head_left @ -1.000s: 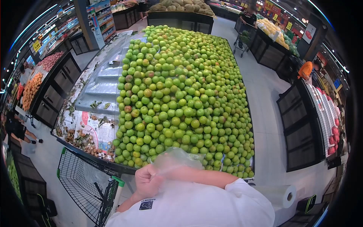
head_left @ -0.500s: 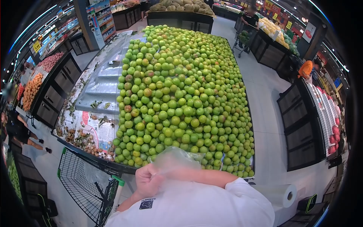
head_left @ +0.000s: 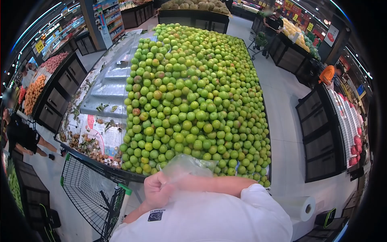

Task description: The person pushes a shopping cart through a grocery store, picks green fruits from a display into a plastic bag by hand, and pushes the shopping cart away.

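Note:
A thin clear plastic bag (head_left: 186,164) is bunched in front of my chest, close to the near edge of the fruit heap. My left hand (head_left: 157,190) is closed, its fingers curled on the bag's gathered edge. From the right, my right forearm reaches across to the bag, and the right hand (head_left: 172,177) shows only as a blur behind or inside the cloudy plastic; its fingers cannot be made out. Beyond both hands lies a big heap of round green fruits (head_left: 193,101), some with reddish patches.
A shopping cart (head_left: 90,193) stands at my left, against the display. A plastic bag roll (head_left: 298,207) is at my right. Crumpled leaves and small brown pieces litter the display's left side (head_left: 92,141). People are in the aisles, one with a cart (head_left: 258,44).
My hands and the bag hold nearly the same pose. At the far left, a person in dark clothes has moved a little; the person with the cart at the back has shifted slightly.

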`<control>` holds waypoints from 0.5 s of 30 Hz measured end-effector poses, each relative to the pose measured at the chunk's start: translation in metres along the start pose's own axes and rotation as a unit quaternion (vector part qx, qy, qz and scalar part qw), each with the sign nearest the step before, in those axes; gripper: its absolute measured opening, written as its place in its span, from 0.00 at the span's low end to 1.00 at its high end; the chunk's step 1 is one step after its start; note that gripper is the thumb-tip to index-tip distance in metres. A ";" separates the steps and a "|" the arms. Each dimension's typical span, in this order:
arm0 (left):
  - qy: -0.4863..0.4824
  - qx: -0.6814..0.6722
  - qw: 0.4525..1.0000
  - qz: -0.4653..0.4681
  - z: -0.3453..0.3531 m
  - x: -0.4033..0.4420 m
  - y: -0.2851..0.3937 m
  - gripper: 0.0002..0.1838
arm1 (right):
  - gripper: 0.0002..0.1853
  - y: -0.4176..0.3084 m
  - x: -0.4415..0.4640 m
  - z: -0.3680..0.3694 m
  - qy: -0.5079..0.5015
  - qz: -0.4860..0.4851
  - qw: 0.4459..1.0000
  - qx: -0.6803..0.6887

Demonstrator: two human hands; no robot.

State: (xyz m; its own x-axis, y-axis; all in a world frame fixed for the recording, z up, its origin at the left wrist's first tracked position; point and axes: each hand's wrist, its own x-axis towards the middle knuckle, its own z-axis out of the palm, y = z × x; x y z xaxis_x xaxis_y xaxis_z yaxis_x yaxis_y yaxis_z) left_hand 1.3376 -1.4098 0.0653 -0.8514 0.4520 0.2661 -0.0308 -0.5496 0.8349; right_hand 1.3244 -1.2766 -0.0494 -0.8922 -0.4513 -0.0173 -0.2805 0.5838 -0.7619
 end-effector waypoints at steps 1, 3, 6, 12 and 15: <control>-0.005 0.004 1.000 0.000 -0.001 -0.001 0.000 0.16 | 0.04 0.001 0.003 0.005 -0.045 0.138 0.979 0.145; -0.003 -0.022 1.000 -0.015 -0.003 -0.004 0.002 0.13 | 0.05 0.006 -0.001 0.007 -0.033 0.062 0.987 0.144; 0.007 -0.038 0.999 -0.025 -0.004 -0.006 0.003 0.11 | 0.06 0.000 -0.011 -0.016 -0.002 -0.056 0.993 0.101; 0.027 -0.033 0.999 -0.008 -0.001 -0.003 0.009 0.12 | 0.14 -0.052 -0.026 -0.077 -0.045 -0.001 0.999 0.031; 0.039 -0.031 0.999 -0.009 -0.003 -0.002 0.009 0.14 | 0.28 -0.054 -0.044 -0.105 -0.056 0.020 0.997 0.058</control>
State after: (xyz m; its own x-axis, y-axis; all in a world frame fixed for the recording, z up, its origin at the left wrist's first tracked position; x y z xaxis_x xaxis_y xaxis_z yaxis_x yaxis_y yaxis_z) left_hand 1.3377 -1.4176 0.0711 -0.8887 0.4073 0.2103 -0.0776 -0.5859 0.8067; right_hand 1.3422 -1.2175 0.0602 -0.8547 -0.5057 -0.1171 -0.1968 0.5245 -0.8284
